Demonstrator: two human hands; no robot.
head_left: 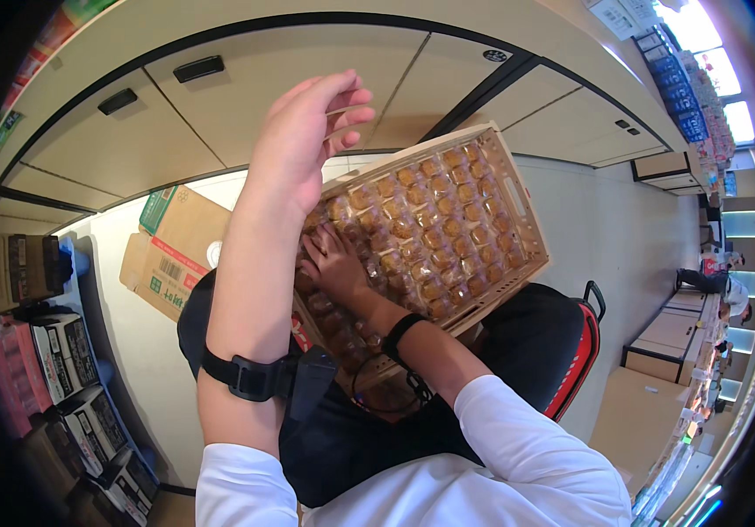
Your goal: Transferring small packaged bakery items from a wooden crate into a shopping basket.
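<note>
A light wooden crate [527,211] rests tilted by my knees, filled with rows of small golden-brown cakes [431,239] in clear wrappers. My right hand [337,265] reaches into its left part, fingers spread and laid over wrapped cakes that look darker in the shade. Whether a fingertip grips any of them, I cannot tell. Raised above the crate's far left corner is my left hand [320,110], fingers apart and loosely curved, with nothing in it. My left forearm hides the crate's left edge.
A flattened cardboard box [176,250] lies on the floor at left. Beige cabinets [307,79] run along the far side. Stacked boxes [70,351] fill a shelf at left. A red and black object [578,356] is beside my right knee. People [729,285] are far off at right.
</note>
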